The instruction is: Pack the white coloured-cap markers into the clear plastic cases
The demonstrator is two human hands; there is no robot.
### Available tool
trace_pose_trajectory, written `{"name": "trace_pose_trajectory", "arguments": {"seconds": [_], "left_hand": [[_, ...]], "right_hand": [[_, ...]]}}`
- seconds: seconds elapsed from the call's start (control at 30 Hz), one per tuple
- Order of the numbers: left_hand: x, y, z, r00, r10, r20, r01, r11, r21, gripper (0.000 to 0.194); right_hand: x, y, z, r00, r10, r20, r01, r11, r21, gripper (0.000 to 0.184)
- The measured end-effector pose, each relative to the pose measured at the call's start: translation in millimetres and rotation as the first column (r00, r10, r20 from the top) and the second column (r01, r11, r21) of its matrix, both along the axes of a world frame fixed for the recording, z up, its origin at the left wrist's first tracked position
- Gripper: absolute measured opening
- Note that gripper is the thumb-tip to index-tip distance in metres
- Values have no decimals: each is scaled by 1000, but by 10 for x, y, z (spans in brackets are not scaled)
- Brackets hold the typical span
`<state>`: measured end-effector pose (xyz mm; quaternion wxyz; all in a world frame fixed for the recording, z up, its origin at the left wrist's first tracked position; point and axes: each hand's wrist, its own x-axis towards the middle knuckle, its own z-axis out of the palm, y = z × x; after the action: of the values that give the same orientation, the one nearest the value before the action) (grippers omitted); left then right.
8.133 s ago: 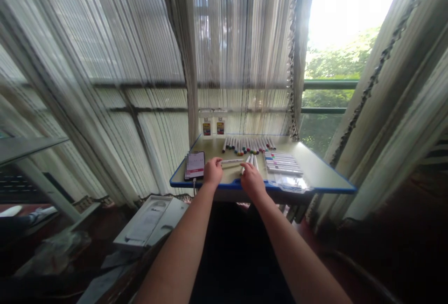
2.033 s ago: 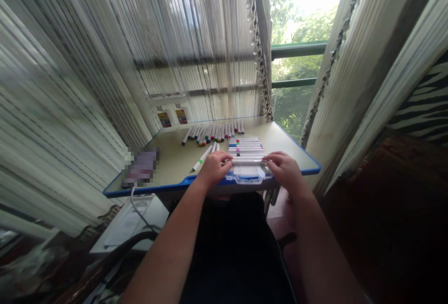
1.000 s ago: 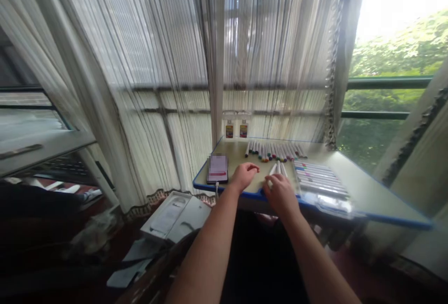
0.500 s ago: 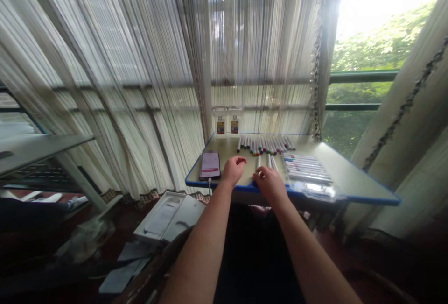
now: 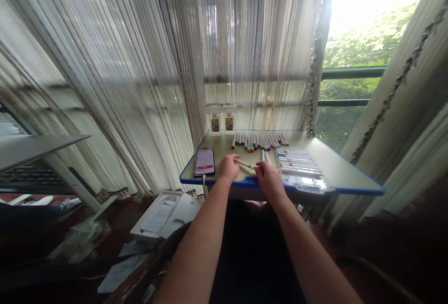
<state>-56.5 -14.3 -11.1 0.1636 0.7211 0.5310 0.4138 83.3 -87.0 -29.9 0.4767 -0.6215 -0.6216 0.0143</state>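
Observation:
A white marker [image 5: 244, 164] with a green band spans the gap between my two hands, just above the near side of the desk. My left hand [image 5: 230, 167] pinches its left end. The fingers of my right hand [image 5: 269, 178] are closed on its right end. Two loose white markers [image 5: 265, 156] lie just beyond my right hand. Farther back, a row of markers [image 5: 257, 141] with coloured ends stretches across the desk. To the right, a clear case [image 5: 299, 161] holds several white markers side by side.
A phone [image 5: 204, 162] with a cable lies at the desk's left. Two clear packages [image 5: 221, 123] stand at the back edge before the curtain [image 5: 245, 52]. The desk [image 5: 345, 173] has a blue rim. An open white box [image 5: 163, 215] sits low on the left.
A marker is now held between both hands; before, my left hand was free of it and my right hand was over the near markers. The view has shifted slightly.

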Motion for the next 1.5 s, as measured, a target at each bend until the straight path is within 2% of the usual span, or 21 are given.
{"name": "trace_pose_trajectory", "arguments": {"seconds": [0.1,0.17,0.3,0.4,0.47,0.63,0.77,0.87,1.03,1.1,1.3,1.5], "left_hand": [[15,-19,19,1000,-21,-15,21,1000,-8,20],[14,-18,24,998,-55,-11,54,998,-14,17],[8,-7,21,997,-74,-32,75,997,7,26],[10,-2,11,997,-69,-40,69,998,-3,36],[13,-2,7,996,-75,-54,75,997,-9,31],[12,-7,28,997,-53,-49,54,998,17,25],[21,-20,55,1000,22,-2,-22,1000,9,41],[58,-41,71,994,67,-90,-69,998,-12,29],[114,-69,98,930,177,-322,-158,984,85,38],[110,-69,104,925,155,-348,-140,988,70,37],[82,-42,102,963,71,-259,-85,995,-46,33],[91,15,57,985,35,-166,-49,996,-80,35]], "right_hand": [[-7,19,9,1000,-17,-1,17,1000,-13,30],[-9,25,13,999,-22,-34,21,1000,-16,32],[-3,22,19,995,-32,-98,32,999,3,32],[5,10,17,997,-47,-64,47,999,11,35],[6,-4,14,999,-38,-22,38,999,27,34],[-20,-51,23,999,4,52,-6,999,38,18],[-54,-66,39,997,-20,69,21,1000,-7,18],[-69,-63,36,996,-41,85,41,999,-2,17],[-80,-58,25,992,-41,119,41,999,5,15],[-82,-53,23,991,-37,128,37,999,2,14],[-71,-36,11,994,4,108,-3,1000,-12,12],[-77,-41,20,998,32,61,-29,999,-39,13]]}}
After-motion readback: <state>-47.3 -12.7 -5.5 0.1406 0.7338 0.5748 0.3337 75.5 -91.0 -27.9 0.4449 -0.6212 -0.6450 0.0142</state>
